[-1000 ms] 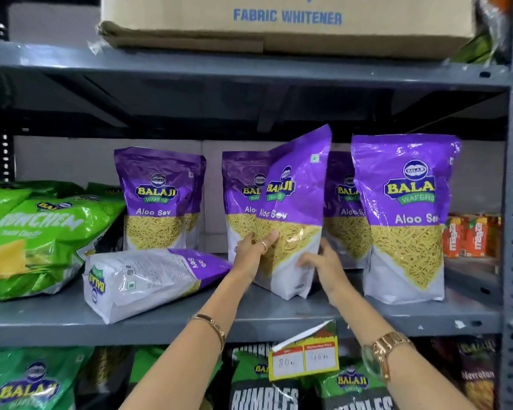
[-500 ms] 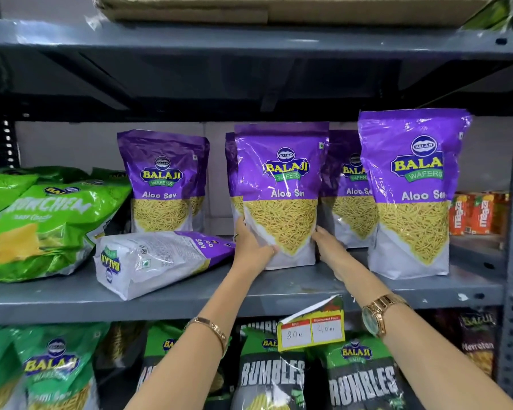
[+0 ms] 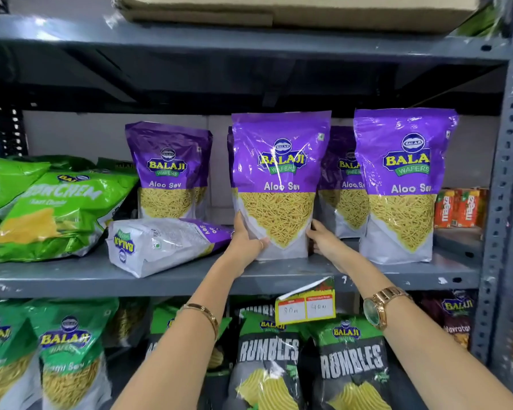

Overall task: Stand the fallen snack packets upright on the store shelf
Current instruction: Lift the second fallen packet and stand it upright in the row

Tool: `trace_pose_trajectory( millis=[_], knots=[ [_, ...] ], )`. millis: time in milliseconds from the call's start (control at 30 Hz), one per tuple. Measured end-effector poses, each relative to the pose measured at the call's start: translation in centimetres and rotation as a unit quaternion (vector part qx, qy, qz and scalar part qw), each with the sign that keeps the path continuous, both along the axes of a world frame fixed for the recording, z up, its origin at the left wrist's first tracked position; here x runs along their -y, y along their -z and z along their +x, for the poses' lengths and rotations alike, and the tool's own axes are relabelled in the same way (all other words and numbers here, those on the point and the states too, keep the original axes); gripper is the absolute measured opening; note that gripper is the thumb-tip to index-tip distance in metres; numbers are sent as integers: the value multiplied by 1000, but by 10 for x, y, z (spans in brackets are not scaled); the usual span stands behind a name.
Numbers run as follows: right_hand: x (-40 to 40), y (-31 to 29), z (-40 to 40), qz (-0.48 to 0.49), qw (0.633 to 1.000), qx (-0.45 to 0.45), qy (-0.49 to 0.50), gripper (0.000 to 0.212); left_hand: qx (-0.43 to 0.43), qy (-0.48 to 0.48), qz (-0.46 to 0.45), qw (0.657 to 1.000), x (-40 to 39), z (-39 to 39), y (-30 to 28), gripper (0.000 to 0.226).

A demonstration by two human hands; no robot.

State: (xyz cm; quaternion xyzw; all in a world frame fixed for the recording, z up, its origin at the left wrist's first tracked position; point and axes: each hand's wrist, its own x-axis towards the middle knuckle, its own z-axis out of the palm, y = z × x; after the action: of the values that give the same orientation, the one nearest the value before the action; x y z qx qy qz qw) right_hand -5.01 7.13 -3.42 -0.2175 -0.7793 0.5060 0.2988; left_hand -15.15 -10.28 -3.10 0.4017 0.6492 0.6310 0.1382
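Both hands clasp the upright Aloo Sev packet (image 3: pixel 280 184) low on its sides. The fallen packet (image 3: pixel 163 244) lies at nine o'clock of the left hand (image 3: pixel 246 242), the nearer one, its long axis along the shelf (image 3: pixel 71 276); the right hand (image 3: pixel 323 239) is farther.

The cardboard box (image 3: pixel 296 10) on the top shelf is cut off by the upper edge, its print unreadable; the right hand (image 3: pixel 323 241) hides its fingertips behind the held Aloo Sev packet (image 3: pixel 280 184); a further purple packet (image 3: pixel 342 184) shows only partly behind it; the price tag (image 3: pixel 305 306) has figures too blurred to read; the green packets (image 3: pixel 0 202) run off the left edge.
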Motion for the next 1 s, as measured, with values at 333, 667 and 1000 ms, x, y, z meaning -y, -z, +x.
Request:
trace_pose_trajectory(
  millis=[333, 667, 1000],
  knots=[
    [44, 0, 26, 90, 992, -29, 88, 51, -36, -33, 23, 999, 28, 19, 2, 92],
    [134, -4, 20, 290, 918, -223, 156, 18, -414, -262, 17, 871, 84, 3, -32, 63],
    [196, -11, -30, 130, 990, -30, 35, 36, -509, -379, -298, 714, 148, -33, -36, 69]
  ],
)
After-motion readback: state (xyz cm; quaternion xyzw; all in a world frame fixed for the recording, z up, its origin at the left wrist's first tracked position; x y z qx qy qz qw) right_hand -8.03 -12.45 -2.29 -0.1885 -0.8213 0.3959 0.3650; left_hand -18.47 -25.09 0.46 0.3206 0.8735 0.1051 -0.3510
